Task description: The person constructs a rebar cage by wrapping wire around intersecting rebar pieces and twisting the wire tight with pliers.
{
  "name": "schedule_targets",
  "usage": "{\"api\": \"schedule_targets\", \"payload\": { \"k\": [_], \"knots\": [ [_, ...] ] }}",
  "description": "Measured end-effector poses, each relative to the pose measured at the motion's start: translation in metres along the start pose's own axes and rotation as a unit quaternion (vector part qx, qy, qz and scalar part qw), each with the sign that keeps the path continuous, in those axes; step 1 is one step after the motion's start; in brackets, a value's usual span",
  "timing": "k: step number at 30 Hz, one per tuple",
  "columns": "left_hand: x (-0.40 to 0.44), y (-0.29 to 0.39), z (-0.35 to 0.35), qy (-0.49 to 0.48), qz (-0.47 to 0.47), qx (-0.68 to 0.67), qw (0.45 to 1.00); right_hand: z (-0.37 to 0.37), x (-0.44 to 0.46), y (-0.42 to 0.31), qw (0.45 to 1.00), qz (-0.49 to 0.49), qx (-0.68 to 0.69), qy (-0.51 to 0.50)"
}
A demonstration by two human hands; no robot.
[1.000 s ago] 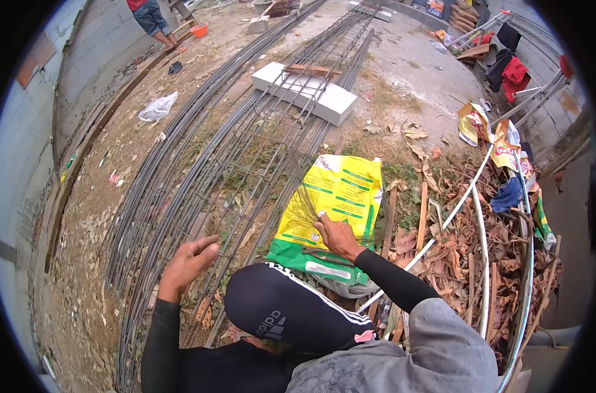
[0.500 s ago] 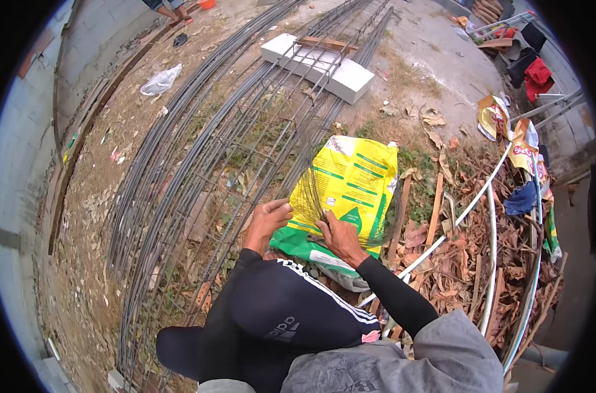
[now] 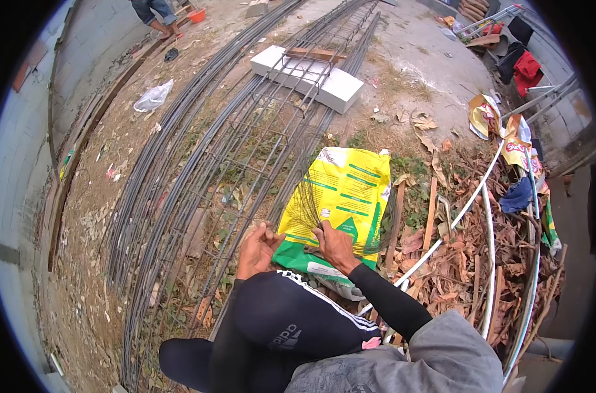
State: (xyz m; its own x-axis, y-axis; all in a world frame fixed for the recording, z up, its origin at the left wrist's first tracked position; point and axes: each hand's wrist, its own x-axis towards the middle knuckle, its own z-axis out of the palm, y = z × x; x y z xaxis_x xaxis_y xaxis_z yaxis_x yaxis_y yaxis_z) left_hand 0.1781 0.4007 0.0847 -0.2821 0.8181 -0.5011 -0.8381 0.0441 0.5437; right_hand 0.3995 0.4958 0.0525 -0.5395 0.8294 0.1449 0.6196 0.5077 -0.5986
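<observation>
My right hand (image 3: 337, 249) is closed around a bundle of thin dark binding wire (image 3: 308, 196). The loose strands fan upward over a yellow and green printed sack (image 3: 363, 187), which lies flat on the ground beneath the hand. At the sack's left edge is my left hand (image 3: 257, 250), thumb and fingers drawn together. Whatever it pinches is too fine to make out. Just left of that hand runs a tied rebar cage (image 3: 251, 171), with long loose steel bars beside it.
A white block (image 3: 340, 90) and a wooden piece (image 3: 317, 54) rest at the cage's far part. White pipes (image 3: 491, 262) cross dry leaves on the right. At the far left, a person's legs (image 3: 157, 16) show near an orange bucket (image 3: 196, 16). My knee (image 3: 278, 308) is in front.
The view has tilted up slightly, showing more of the distant person's legs. My left fingers have shifted a little, remaining pinched. My right hand still grips the wire bundle.
</observation>
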Motion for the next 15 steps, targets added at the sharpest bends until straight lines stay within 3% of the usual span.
{"api": "schedule_targets", "payload": {
  "k": [4, 9, 12, 15],
  "knots": [
    [-0.020, 0.072, 0.000, 0.017, 0.111, -0.112, 0.987, -0.016, 0.014, 0.012, 0.998, -0.001, -0.023, 0.059],
    [-0.087, 0.219, 0.007, 0.030, 0.261, -0.022, 0.965, -0.047, 0.049, 0.024, 0.988, 0.015, -0.034, 0.147],
    [-0.154, 0.329, -0.006, 0.098, 0.417, 0.022, 0.903, -0.083, 0.085, 0.037, 0.970, 0.053, 0.005, 0.236],
    [-0.234, 0.445, -0.077, 0.061, 0.523, -0.018, 0.850, -0.132, 0.116, 0.057, 0.959, 0.126, 0.008, 0.253]
  ]
}}
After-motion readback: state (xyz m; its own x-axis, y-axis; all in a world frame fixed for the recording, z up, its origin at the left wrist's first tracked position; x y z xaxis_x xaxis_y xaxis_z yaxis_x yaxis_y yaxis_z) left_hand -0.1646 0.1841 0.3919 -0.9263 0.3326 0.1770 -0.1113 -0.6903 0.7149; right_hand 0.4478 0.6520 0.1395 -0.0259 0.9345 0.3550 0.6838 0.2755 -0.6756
